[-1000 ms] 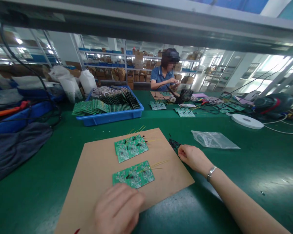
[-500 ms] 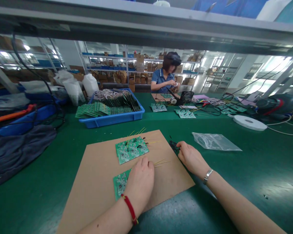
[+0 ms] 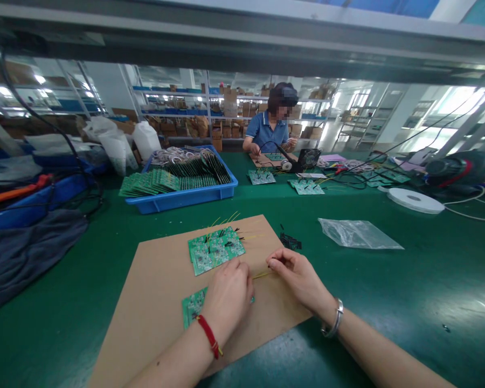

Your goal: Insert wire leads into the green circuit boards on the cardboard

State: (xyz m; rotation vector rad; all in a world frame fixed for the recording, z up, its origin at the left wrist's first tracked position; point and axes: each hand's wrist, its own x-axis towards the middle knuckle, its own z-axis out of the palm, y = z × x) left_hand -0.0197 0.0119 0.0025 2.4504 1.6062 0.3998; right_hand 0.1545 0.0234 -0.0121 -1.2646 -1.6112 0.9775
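My left hand [image 3: 228, 293] is closed over the right part of the near green circuit board [image 3: 193, 306], pinching yellow wires [image 3: 262, 275] that stick out to the right from its fingers. The hand hides much of that board. My right hand [image 3: 297, 272] pinches a small dark piece, apparently a short black tube [image 3: 270, 265], right by the wires' free ends. Farther back, another green circuit board [image 3: 216, 250] with black tubes and yellow wires lies on the brown cardboard sheet [image 3: 145, 302]. A small pile of black tubes [image 3: 291, 241] rests beside the sheet's right edge.
A blue tray [image 3: 181, 200] full of circuit boards and cables stands at the back left. Right of the sheet lies a clear plastic bag [image 3: 358, 233], with a white reel [image 3: 415, 200] behind it. Across the green table, a co-worker [image 3: 269, 132] handles boards near a small fan [image 3: 308, 159].
My right hand has moved from the pile of black tubes toward me and left, to the wire ends, with a small dark piece in its fingertips. My left hand has barely shifted.
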